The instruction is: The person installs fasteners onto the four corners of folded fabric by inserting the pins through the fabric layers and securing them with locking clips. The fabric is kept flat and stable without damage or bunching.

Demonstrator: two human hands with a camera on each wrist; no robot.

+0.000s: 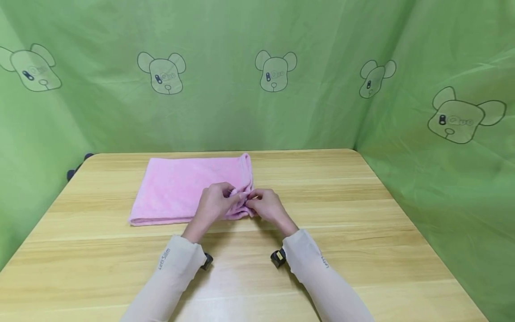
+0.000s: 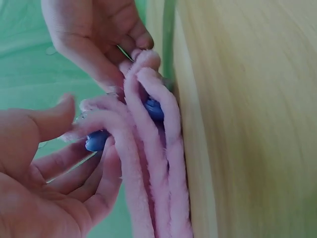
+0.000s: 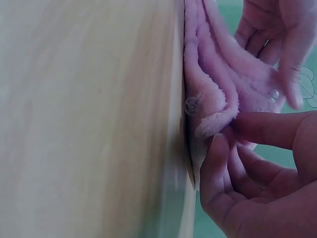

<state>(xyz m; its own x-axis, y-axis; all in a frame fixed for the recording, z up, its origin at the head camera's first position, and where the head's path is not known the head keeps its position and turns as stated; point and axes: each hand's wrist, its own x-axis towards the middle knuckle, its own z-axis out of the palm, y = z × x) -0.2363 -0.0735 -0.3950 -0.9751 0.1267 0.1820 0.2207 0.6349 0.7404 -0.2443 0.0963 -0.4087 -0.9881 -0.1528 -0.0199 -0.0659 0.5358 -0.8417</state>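
Observation:
A pink plush cloth point(image 1: 181, 183) lies folded flat on the table, its right front corner bunched up between both hands. At that corner my left hand point(image 1: 215, 201) holds an edge; its fingers point(image 2: 106, 173) curl behind the layers and its thumb stands near the edge. My right hand point(image 1: 267, 205) pinches a neighbouring fold between thumb and fingers point(image 3: 218, 158). Two blue smooth pieces show between the layers, one blue piece point(image 2: 96, 141) by the left fingertips and another blue piece point(image 2: 154, 109) deeper in. A clear round disc point(image 3: 192, 105) sits on the cloth's outer face.
The wooden table point(image 1: 346, 232) extends around the cloth on every side. Green curtains point(image 1: 217, 116) printed with bear heads close off the back and sides. Something dark point(image 1: 71, 173) sticks out past the table's left edge. A small black device point(image 1: 278, 257) is strapped below the right wrist.

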